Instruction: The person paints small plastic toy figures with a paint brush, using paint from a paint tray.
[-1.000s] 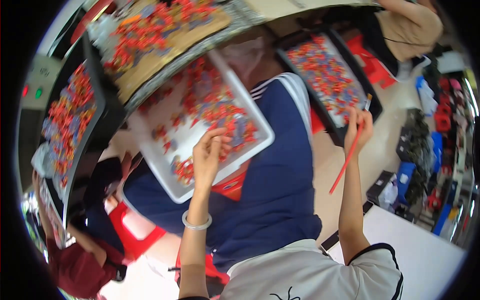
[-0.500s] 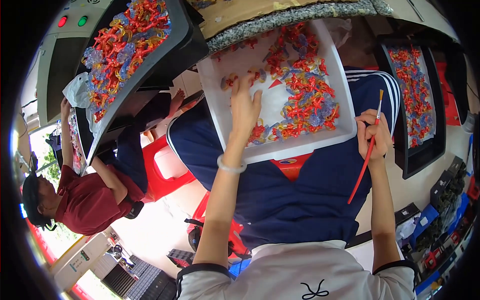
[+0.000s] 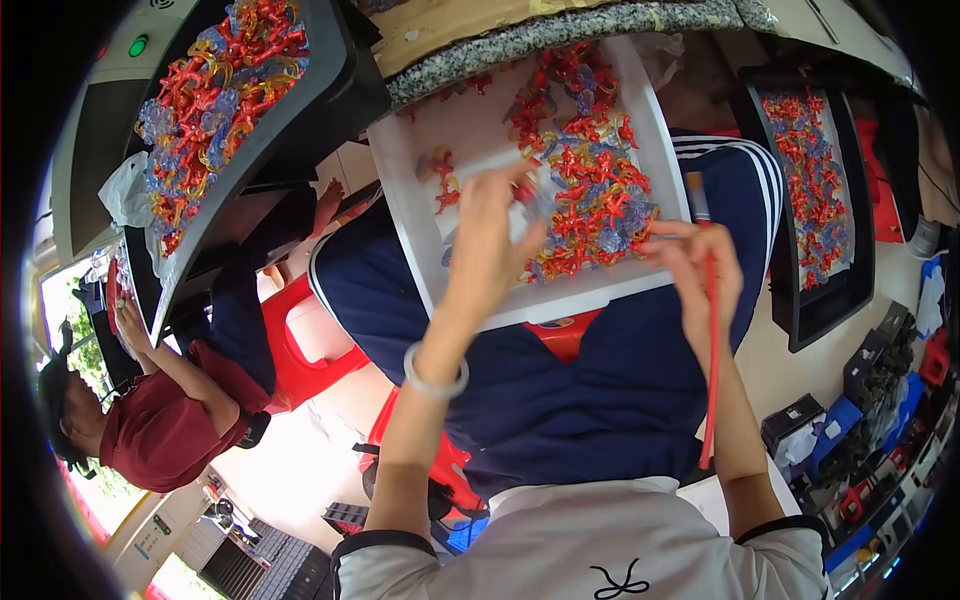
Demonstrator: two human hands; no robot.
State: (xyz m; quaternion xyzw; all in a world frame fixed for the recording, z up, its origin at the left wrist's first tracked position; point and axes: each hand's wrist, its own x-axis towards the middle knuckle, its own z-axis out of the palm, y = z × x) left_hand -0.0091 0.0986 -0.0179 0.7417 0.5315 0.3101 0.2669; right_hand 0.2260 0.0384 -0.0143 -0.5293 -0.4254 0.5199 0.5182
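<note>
A white tray (image 3: 640, 105) rests on my lap, holding many small translucent plastic pieces (image 3: 600, 195) in red, amber and pale blue, heaped mostly on its right side. Over the tray's middle, my left hand (image 3: 485, 245) is smeared by motion. At its fingertips is a blurred red and clear plastic piece (image 3: 524, 192), its exact shape unclear. My right hand (image 3: 708, 268) holds a thin red-handled paintbrush (image 3: 711, 380), bristles up, near the tray's right rim. The fingertips of that hand reach over the rim toward the pieces.
A black bin (image 3: 340, 75) of similar pieces stands at upper left, another black tray (image 3: 795, 315) at right. A stone-edged table (image 3: 560, 40) borders the far side. At left, a person in a dark red shirt (image 3: 175, 425) sits by a red stool (image 3: 290, 380).
My left hand has moved from the tray's left part toward the heap, with a piece at its fingertips. My right hand has come in to the tray's rim, its brush now more upright.
</note>
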